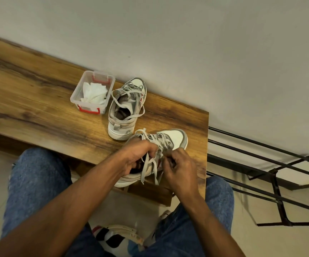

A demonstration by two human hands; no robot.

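Two worn grey-and-white sneakers stand on a wooden table (pixel 38 93). The near sneaker (pixel 176 137) lies at the table's front right corner, toe pointing away. My left hand (pixel 140 156) grips its collar and tongue area, fingers curled over the opening. My right hand (pixel 177 167) pinches the loose grey laces (pixel 148 169) at the sneaker's right side; two lace ends hang down over the heel. The far sneaker (pixel 125 110) stands behind it with its laces undone and looped across the opening.
A clear plastic box (pixel 75 97) with red clips holds crumpled white tissue, left of the far sneaker. A wall runs right behind the table. A black metal rack (pixel 280 182) stands to the right. My knees in jeans and some items on the floor lie below.
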